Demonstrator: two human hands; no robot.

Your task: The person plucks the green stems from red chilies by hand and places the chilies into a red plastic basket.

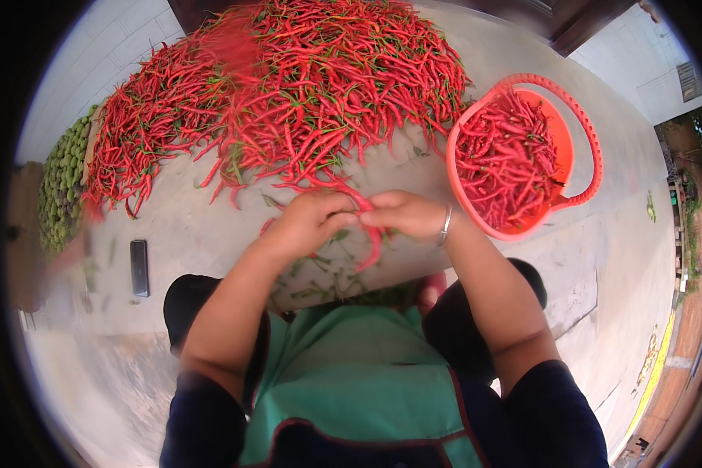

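Both my hands meet in front of me at the near edge of a big heap of red chili peppers (351,70). My left hand (312,222) is closed, its fingers pinching at a red chili pepper (373,248). From the other side my right hand (409,214), with a silver bangle (445,225) at the wrist, also has its fingers closed on chili peppers. Red pods stick out above and below the fingertips, a little blurred. How many are held is hidden by the fingers. Below the hands lie scattered green stems (327,287).
A pink-red plastic basket (593,148) with a looped handle stands to the right, filled with red chili peppers (507,160). A black phone (139,267) lies on the floor (109,327) at left. Farther left is a pile of green produce (62,187). A green apron (359,382) covers my lap.
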